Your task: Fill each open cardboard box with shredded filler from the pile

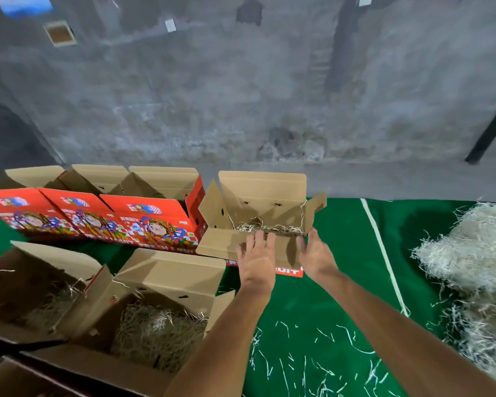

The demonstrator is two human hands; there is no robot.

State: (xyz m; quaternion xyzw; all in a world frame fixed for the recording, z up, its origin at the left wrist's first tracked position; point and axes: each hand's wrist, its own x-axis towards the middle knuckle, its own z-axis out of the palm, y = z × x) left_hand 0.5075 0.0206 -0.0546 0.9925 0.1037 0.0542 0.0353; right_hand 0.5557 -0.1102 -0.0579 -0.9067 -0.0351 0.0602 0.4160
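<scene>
Green mat (341, 282) covers my floor space, lower right of frame, white line (384, 253) running across it. On it: shredded filler pile (470, 253) at right edge, loose strands (321, 356) bottom centre, open box (258, 222) centre, red printed boxes (98, 213) left, two filled boxes (143, 319) lower left.

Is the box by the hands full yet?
Not full. The box holds only a thin layer of filler; its inside walls show bare above it.
</scene>
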